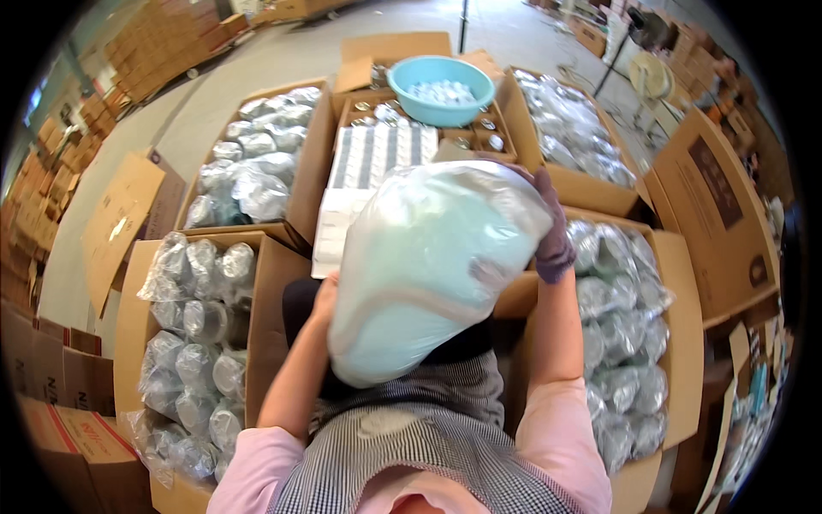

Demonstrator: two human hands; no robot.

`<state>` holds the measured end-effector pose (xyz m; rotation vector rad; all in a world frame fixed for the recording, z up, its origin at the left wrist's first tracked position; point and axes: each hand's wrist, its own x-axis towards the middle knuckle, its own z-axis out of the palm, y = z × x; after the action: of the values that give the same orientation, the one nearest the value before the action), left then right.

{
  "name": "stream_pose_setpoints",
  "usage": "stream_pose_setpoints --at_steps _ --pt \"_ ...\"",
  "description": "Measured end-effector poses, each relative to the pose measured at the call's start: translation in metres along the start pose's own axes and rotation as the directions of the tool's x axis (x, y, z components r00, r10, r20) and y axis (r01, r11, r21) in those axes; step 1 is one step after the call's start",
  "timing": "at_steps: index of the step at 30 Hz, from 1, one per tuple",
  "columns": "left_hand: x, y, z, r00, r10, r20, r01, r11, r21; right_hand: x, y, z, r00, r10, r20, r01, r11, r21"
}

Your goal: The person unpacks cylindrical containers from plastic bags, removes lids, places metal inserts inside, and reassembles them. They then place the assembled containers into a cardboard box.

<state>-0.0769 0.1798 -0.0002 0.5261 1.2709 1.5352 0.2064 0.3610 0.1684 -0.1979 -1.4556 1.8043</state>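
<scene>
The biggest things around you are the open cartons, a left carton point(270, 334) and a right carton point(685, 343) close on either side; their edges look the likeliest place to snag thin film, so give them room. The plump, pale blue-green plastic bag point(428, 265) is right in front of you, above your lap, its upper end leaning to your right. A soft, bulky load like this probably handles best with its weight shared and its low end well supported. Past it sit a light-blue basin point(445, 115) and a grey-and-white striped sheet point(381, 157). Your gloved right hand point(555, 231) curls closed around the bag's upper right edge. Your left hand point(326, 298) is at its left side, fingers hidden behind, so I can't tell how far they are open. Keep the bag's bulk off the film-wrapped pieces point(205, 321) and the small whitish bits point(441, 92) in the basin.
</scene>
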Motion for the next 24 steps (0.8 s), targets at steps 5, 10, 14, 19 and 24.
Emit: stream_pose_setpoints --at_steps 5,10,14,19,24 --pt "-0.035 -0.073 0.029 0.978 0.018 0.208 -0.055 0.984 0.172 -0.037 0.003 -0.003 0.996 0.046 -0.08 -0.081 0.854 -0.514" --pt "-0.071 0.025 0.075 0.783 0.614 0.095 -0.55 0.614 0.566 -0.032 0.023 -0.025 0.945 -0.203 0.256 0.284 0.126 -0.95" --pt "-0.091 0.047 0.116 0.653 0.663 0.366 -0.666 0.271 0.695 0.001 0.025 0.025 0.992 -0.109 -0.06 -0.02 0.34 -0.94" --pt "-0.066 0.013 0.087 0.709 0.644 0.286 -0.566 0.28 0.775 0.024 0.035 -0.004 0.997 0.075 -0.007 -0.042 0.48 -0.876" --pt "-0.066 -0.019 0.072 0.723 0.67 0.17 -0.557 0.418 0.717 0.01 0.0 0.037 0.986 0.116 -0.12 -0.162 0.493 -0.855"
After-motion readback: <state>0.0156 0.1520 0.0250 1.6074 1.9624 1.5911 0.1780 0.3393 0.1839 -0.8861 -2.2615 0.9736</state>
